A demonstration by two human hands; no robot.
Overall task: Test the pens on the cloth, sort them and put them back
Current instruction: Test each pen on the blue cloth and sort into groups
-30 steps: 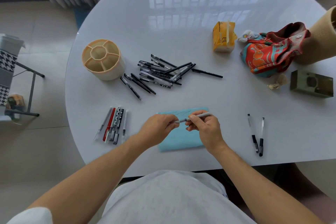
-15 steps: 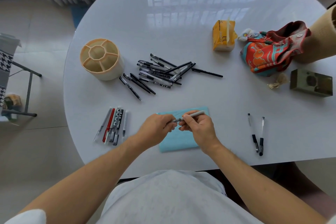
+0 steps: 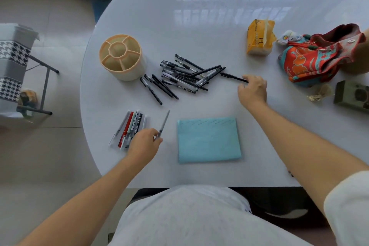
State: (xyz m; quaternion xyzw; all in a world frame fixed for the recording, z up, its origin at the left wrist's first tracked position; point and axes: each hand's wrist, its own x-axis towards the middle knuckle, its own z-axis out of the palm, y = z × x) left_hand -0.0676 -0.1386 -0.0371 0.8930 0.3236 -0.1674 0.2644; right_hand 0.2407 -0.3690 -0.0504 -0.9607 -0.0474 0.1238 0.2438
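the left hand (image 3: pixel 144 142) is pinching a grey pen (image 3: pixel 164 124) by its lower end, fingers curled round the barrel, the pen tilting up and away just right of a sorted row of pens (image 3: pixel 130 128) lying side by side near the desk's front left edge. the blue cloth (image 3: pixel 208 139) is lying flat on the white desk (image 3: pixel 199 26) between the two arms, with a row of faint pen strokes showing along its far edge; neither hand is touching it.

the right hand (image 3: pixel 253 91) is reaching out beyond the cloth, its fingers curling at the near end of a black pen (image 3: pixel 232 77) that is sticking out of the right side of the loose pile of pens (image 3: pixel 183 77); whether they are actually gripping it i cannot tell. the pile is sitting in the middle of the desk, just right of the round beige pen holder (image 3: pixel 122 57), which is standing upright with its divided compartments showing nothing inside.

on the far right, a yellow tissue pack (image 3: pixel 259 38), a red and teal patterned bag (image 3: pixel 317 58) and a dark green box (image 3: pixel 352 94) are sitting well apart from the pens.
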